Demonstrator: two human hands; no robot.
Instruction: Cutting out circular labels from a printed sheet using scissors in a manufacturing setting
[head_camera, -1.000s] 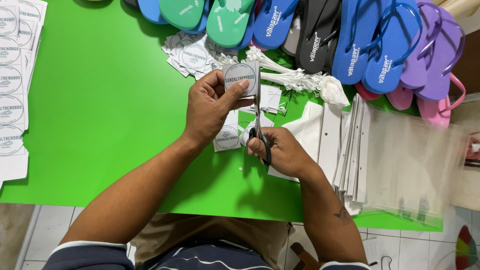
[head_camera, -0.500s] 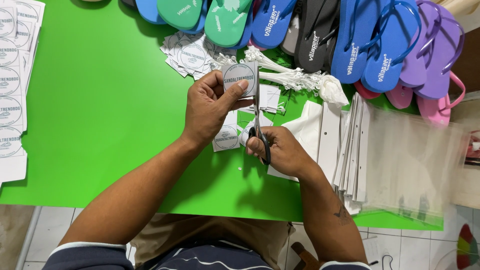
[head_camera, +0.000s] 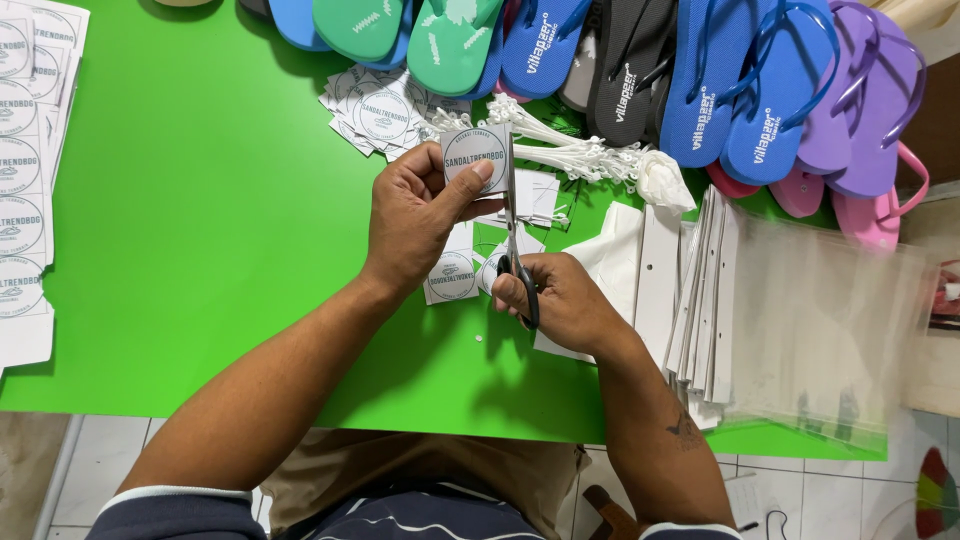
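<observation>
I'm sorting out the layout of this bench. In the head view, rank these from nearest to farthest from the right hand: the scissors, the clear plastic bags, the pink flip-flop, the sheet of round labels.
1. Scissors: gripped in the right hand itself.
2. Clear plastic bags: on the table to its right.
3. Pink flip-flop: far right, at the table's back edge.
4. Sheet of round labels: at the table's far left edge.

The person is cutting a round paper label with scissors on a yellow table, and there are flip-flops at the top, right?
Not quite: the table is green, not yellow. The head view shows it. The rest holds: the left hand holds a paper label with a round print, the right hand works the scissors along its edge, and flip-flops lie along the top.
</observation>
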